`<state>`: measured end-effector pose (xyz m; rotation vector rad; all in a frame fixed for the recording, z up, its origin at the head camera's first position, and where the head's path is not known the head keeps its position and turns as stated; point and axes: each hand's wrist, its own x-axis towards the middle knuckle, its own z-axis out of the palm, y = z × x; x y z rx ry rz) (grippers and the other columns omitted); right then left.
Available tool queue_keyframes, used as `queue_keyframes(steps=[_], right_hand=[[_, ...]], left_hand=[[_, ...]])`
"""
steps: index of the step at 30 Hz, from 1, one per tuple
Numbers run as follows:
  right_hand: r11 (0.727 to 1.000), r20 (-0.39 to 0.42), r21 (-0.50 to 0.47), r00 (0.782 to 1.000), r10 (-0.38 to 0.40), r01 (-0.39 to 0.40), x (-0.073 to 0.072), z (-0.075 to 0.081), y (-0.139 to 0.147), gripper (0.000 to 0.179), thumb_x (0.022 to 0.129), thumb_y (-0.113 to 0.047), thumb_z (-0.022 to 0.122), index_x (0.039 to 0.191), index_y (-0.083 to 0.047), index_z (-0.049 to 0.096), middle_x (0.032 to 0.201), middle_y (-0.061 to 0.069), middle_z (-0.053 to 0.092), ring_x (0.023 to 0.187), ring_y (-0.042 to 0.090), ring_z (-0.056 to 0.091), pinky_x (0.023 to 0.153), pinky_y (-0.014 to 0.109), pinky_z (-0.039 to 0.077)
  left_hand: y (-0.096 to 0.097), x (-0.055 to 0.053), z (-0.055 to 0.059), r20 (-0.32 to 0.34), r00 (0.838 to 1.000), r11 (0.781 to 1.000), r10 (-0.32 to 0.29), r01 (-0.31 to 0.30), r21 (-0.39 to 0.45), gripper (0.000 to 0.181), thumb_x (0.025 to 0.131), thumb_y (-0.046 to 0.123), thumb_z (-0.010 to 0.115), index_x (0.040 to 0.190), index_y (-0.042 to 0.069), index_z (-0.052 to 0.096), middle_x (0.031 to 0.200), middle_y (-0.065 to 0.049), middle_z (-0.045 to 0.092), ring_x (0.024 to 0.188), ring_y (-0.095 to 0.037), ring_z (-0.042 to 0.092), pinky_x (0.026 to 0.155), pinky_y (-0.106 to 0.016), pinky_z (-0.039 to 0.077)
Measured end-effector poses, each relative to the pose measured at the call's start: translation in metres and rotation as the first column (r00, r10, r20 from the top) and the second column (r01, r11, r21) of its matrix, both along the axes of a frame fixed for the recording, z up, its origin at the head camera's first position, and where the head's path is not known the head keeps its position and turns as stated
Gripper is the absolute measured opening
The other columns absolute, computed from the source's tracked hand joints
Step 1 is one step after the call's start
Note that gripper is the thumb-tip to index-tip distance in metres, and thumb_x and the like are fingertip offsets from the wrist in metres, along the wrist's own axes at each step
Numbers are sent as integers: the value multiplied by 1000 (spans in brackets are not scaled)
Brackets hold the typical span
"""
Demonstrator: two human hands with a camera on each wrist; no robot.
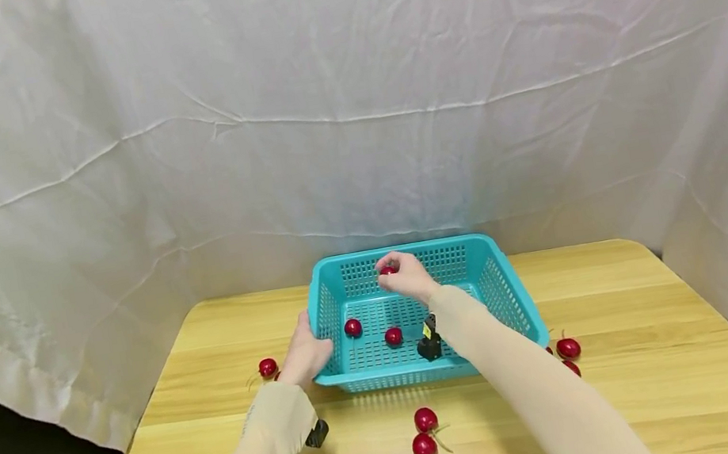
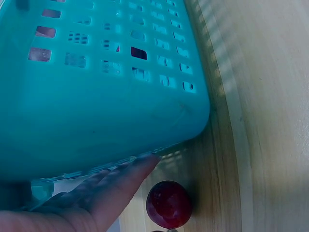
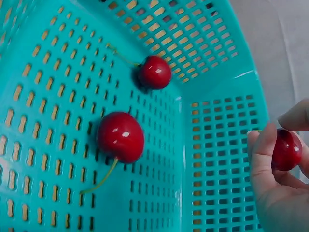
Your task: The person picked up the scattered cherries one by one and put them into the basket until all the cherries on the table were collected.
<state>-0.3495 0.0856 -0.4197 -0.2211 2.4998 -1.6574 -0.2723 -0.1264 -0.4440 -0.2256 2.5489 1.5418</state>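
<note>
A turquoise plastic basket (image 1: 395, 371) with slotted walls stands on the table. My left hand (image 1: 306, 353) holds its left side, the thumb by the rim and the fingers (image 2: 120, 186) stretched along the outer wall. Over the basket's far part, my right hand (image 1: 407, 276) pinches a red cherry (image 3: 287, 151) between thumb and fingers. Two more cherries with green stems, one at the left (image 1: 353, 328) and one nearer the middle (image 1: 393, 337), lie apart on the basket floor.
Three cherries (image 1: 424, 447) lie in a row on the wooden table (image 1: 626, 408) in front of the basket. Others lie to its right (image 1: 568, 348) and left (image 1: 268, 367), partly hidden by the basket and left hand. A pale cloth (image 1: 427, 88) hangs behind.
</note>
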Motion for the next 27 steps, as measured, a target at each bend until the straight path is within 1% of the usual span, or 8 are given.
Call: queue_keyframes(steps=[4, 8, 11, 13, 15, 17, 23, 27], right_hand=[[999, 35, 33, 999, 11, -12, 5, 1, -3, 31, 93, -4, 55, 124, -3, 60, 105, 14, 61, 84, 21, 48, 72, 29, 46], [999, 64, 43, 998, 27, -30, 7, 3, -5, 30, 93, -5, 55, 123, -4, 61, 111, 14, 61, 88, 20, 52, 78, 31, 51], [998, 65, 53, 997, 40, -44, 6, 4, -6, 28, 94, -6, 55, 121, -5, 61, 111, 14, 60, 90, 21, 54, 87, 39, 55], [997, 64, 63, 997, 42, -46, 6, 3, -6, 27, 94, -6, 55, 121, -5, 61, 111, 15, 61, 91, 21, 55, 94, 45, 55], [996, 68, 75, 997, 42, -47, 6, 3, -6, 30, 95, -7, 55, 124, -3, 60, 113, 17, 61, 93, 22, 56, 99, 50, 53], [996, 76, 77, 996, 47, -53, 6, 3, -6, 33, 96, -7, 55, 128, 0, 59, 118, 18, 62, 95, 22, 57, 103, 52, 52], [995, 102, 65, 992, 69, -76, 3, 0, -5, 42, 95, -5, 53, 136, 1, 55, 124, 20, 60, 97, 23, 57, 104, 53, 51], [994, 123, 51, 989, 86, -93, 0, -1, -5, 46, 95, -4, 52, 141, 1, 52, 129, 22, 57, 111, 31, 62, 108, 53, 49]], left_hand=[[-1, 0, 0, 4, 1000, 1000, 1, -1, -1, 74, 91, -6, 49, 157, 11, 20, 157, -22, 38, 141, -44, 42, 112, -67, 38], [-2, -1, 0, 13, 1000, 1000, 1, -1, -5, 74, 92, -5, 49, 158, 11, 19, 159, -21, 36, 143, -44, 40, 114, -68, 35], [-1, -1, 0, 12, 1000, 1000, 2, -2, -3, 74, 91, -6, 49, 157, 11, 19, 159, -22, 36, 143, -44, 40, 114, -68, 35], [-1, 0, 0, 13, 1000, 1000, 0, 0, 1, 74, 91, -6, 49, 157, 11, 20, 159, -22, 36, 143, -44, 40, 114, -68, 35], [0, 0, -1, 13, 1000, 1000, -2, 2, 5, 74, 91, -6, 49, 157, 11, 20, 158, -22, 37, 142, -44, 40, 113, -68, 35], [1, 1, -1, 11, 1000, 1000, -3, 3, 5, 73, 91, -7, 49, 157, 10, 21, 158, -22, 38, 142, -44, 41, 113, -68, 36], [2, 0, 0, 10, 1000, 1000, -3, 3, 0, 72, 92, -6, 51, 156, 11, 22, 157, -21, 39, 140, -43, 42, 112, -68, 37], [2, -1, 0, 1, 1000, 1000, 0, 0, -12, 71, 91, -6, 51, 154, 10, 23, 155, -22, 40, 139, -44, 43, 112, -68, 37]])
